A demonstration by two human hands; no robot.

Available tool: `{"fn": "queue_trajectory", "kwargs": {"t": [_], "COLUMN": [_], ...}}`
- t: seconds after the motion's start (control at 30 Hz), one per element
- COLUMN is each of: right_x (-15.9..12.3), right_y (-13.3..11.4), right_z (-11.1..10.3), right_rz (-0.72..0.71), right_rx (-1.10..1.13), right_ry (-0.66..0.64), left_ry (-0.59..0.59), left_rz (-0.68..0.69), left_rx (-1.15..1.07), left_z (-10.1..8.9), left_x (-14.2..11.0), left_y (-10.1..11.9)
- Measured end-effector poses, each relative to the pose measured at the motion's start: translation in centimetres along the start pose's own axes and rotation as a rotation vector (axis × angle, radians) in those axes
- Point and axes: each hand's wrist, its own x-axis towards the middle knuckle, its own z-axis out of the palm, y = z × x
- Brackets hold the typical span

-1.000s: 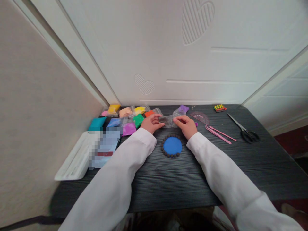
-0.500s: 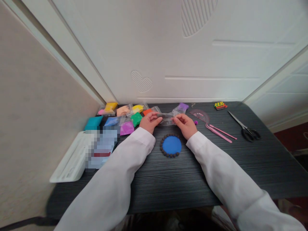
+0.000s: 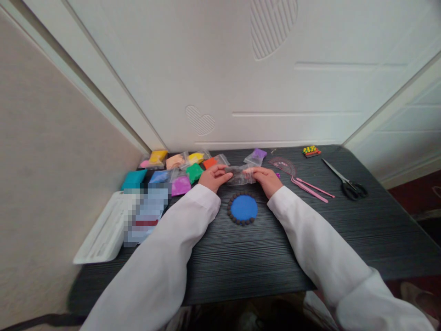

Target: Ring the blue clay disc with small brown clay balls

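Observation:
My left hand (image 3: 212,178) pinches the left end of a clear plastic bag (image 3: 240,178) with dark clay inside. At the bag's other end is my right hand (image 3: 268,180), its fingers closed on the plastic; some fingertips show through the film, and whether they are inside I cannot tell. Just below the bag lies a flat blue clay disc (image 3: 244,208) on the table. Small dark brown clay balls (image 3: 230,212) edge the disc along its top, left and bottom; its right edge shows bare blue.
Bagged clay lies at the back left, including a green pack (image 3: 195,172) and a purple-pink pack (image 3: 181,185). A white tray (image 3: 99,230) stands left. On the right are a protractor (image 3: 283,165), pink tools (image 3: 312,189), scissors (image 3: 347,184) and a small colourful piece (image 3: 311,151).
My right fingers have moved left over the bag's right end, and the bag sits slightly lower. My left hand keeps its hold. The whole view has shifted a little.

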Motion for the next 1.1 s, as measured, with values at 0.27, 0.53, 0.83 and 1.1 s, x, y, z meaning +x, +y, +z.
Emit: {"fn": "queue_trajectory", "kwargs": {"t": [0.27, 0.53, 0.83, 1.1], "right_x": [0.3, 0.8, 0.8, 0.7], "right_y": [-0.4, -0.6, -0.2, -0.3], "right_z": [0.2, 0.5, 0.4, 0.6], "right_rz": [-0.048, -0.101, -0.097, -0.125], "right_rx": [-0.135, -0.209, -0.201, -0.231], "right_ry": [-0.027, -0.003, -0.015, -0.02], "left_ry": [-0.004, -0.052, -0.113, -0.137], "left_rz": [0.001, -0.006, 0.044, 0.039], "left_rx": [-0.055, -0.082, -0.029, -0.031], "left_z": [0.2, 0.6, 0.6, 0.6], "left_x": [0.2, 1.1, 1.2, 1.2], "left_y": [0.1, -0.1, -0.1, -0.3]}}
